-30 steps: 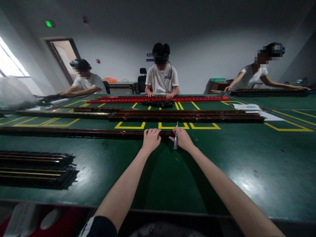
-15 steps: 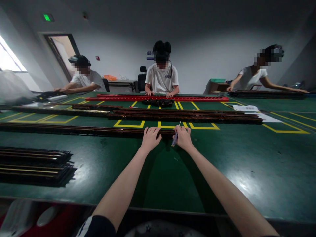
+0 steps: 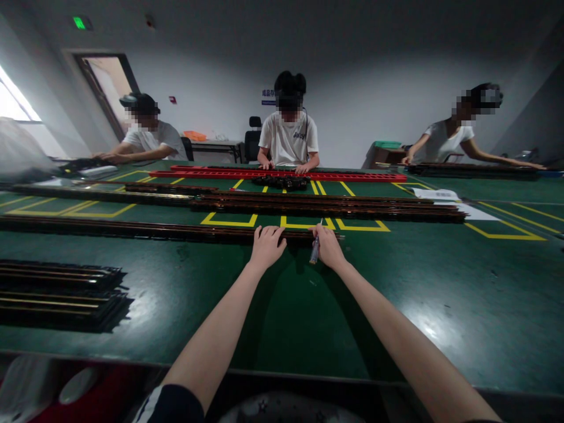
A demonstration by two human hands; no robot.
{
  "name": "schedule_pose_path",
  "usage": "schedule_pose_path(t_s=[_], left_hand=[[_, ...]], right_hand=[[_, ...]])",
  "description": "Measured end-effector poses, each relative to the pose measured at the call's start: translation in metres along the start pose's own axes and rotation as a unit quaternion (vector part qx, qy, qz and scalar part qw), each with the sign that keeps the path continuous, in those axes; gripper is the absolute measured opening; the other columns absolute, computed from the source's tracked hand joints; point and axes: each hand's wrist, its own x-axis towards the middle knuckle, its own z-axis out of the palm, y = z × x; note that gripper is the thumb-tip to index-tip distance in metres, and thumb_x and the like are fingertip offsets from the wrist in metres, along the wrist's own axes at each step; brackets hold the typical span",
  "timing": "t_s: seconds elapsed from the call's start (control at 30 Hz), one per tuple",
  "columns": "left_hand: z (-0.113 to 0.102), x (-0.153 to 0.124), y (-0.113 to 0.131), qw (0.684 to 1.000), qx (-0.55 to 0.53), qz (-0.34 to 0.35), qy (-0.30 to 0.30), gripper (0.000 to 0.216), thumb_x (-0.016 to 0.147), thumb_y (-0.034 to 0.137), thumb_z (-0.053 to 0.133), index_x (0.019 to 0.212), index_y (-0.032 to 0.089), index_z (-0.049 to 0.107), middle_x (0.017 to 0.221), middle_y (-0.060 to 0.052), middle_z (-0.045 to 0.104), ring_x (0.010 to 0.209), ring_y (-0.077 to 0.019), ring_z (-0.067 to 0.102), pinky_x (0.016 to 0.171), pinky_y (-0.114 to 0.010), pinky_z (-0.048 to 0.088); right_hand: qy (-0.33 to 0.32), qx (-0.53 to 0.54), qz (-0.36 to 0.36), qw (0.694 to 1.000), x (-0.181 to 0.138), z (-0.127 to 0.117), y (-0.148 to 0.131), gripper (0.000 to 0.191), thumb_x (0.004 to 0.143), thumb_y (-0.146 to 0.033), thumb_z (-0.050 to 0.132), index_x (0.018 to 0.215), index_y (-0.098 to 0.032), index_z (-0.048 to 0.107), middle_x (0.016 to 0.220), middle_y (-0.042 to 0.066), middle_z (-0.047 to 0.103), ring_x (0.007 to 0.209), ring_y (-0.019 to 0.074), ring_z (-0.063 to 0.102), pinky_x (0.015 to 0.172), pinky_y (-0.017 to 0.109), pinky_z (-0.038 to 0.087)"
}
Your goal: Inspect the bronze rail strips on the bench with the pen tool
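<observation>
Screwdriver (image 3: 314,251) has tilted steeper, clasped by right hand (image 3: 331,249); left hand (image 3: 267,247) across dark strips (image 3: 154,228), grip unclear; yellow-marked green table (image 3: 282,335); grey wall (image 3: 365,100) behind.

A strip (image 3: 132,230) lies lengthwise on a table (image 3: 396,329), running out of view at its left. The left hand (image 3: 268,244) is on the strip; the right hand (image 3: 328,244), with a screwdriver (image 3: 314,251) in it, is at the strip's right end. Before the strip's left part lie two stacks (image 3: 57,299). Behind the strip come a bundle of strips (image 3: 330,205), then a heap (image 3: 279,183), then a rail (image 3: 352,176). Papers (image 3: 480,211) lie behind the strip, beyond its right end. Across the table behind the strip are three co-workers (image 3: 288,138), the rightmost beyond its right end.
</observation>
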Motion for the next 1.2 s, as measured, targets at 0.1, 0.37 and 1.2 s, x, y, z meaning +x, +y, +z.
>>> schedule_pose_path(t_s=[0.1,0.37,1.2], left_hand=[[-0.0007,0.0005,0.0007,1.000,0.000,-0.004,-0.002,0.037,0.092,0.031,0.039,0.124,0.023,0.056,0.125,-0.008,0.062,0.122,-0.0235,0.051,0.113,-0.051,0.023],[0.0009,0.0003,0.0003,1.000,0.002,-0.001,0.004,0.037,0.092,0.030,0.039,0.124,0.022,0.056,0.125,-0.008,0.062,0.122,-0.0238,0.050,0.113,-0.050,0.024],[-0.0032,-0.0009,0.0012,1.000,0.005,0.000,-0.002,0.039,0.093,0.031,0.039,0.127,0.020,0.055,0.129,-0.009,0.059,0.126,-0.0236,0.048,0.115,-0.049,0.023]], right_hand=[[-0.014,0.000,-0.002,1.000,0.0009,0.0000,-0.0008,0.017,0.076,-0.011,0.050,0.083,-0.024,0.041,0.106,0.012,0.067,0.097,0.0282,0.062,0.090,0.045,0.043],[-0.028,-0.062,0.016,0.998,0.0050,0.0037,-0.0016,0.020,0.081,-0.025,0.061,0.084,-0.023,0.041,0.093,0.010,0.066,0.092,0.0289,0.062,0.084,0.042,0.042],[-0.028,-0.036,0.056,0.997,0.0026,-0.0007,0.0008,0.030,0.063,0.001,0.042,0.081,-0.022,0.035,0.102,0.011,0.067,0.098,0.0270,0.058,0.090,0.041,0.030]])
